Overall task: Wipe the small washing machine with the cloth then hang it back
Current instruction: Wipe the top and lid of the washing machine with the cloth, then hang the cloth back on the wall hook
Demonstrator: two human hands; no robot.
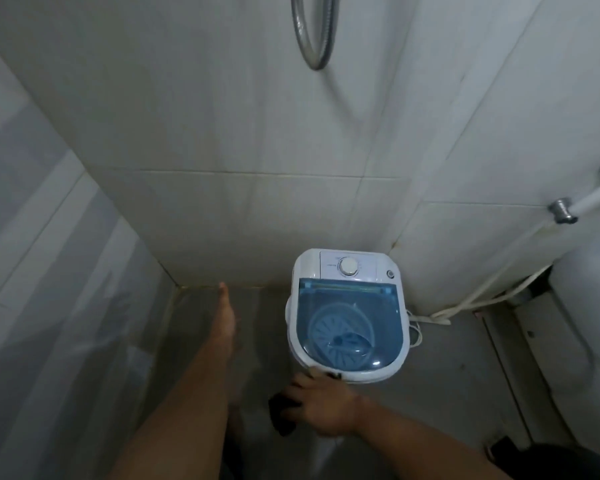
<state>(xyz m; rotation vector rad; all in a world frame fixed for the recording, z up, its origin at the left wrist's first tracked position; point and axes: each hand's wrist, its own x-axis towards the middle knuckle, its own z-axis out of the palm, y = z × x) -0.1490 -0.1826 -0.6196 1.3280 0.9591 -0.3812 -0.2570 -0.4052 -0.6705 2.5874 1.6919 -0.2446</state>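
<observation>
Right hand (321, 408), cloth (283, 410), washing machine (347, 317)

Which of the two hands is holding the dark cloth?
The right hand, pressing the cloth at the washing machine's near edge. The left hand is empty, stretched toward the wall.

Place: I'm looking down into a home bathroom, a shower corner.
Walls: pale tiled walls (222, 133) meet a wet grey floor (447, 358).
Fittings: a metal shower hose (313, 36) hangs above; a tap (565, 211) juts from the right wall.
Appliance: a small washing machine (345, 317) stands in the corner.
</observation>
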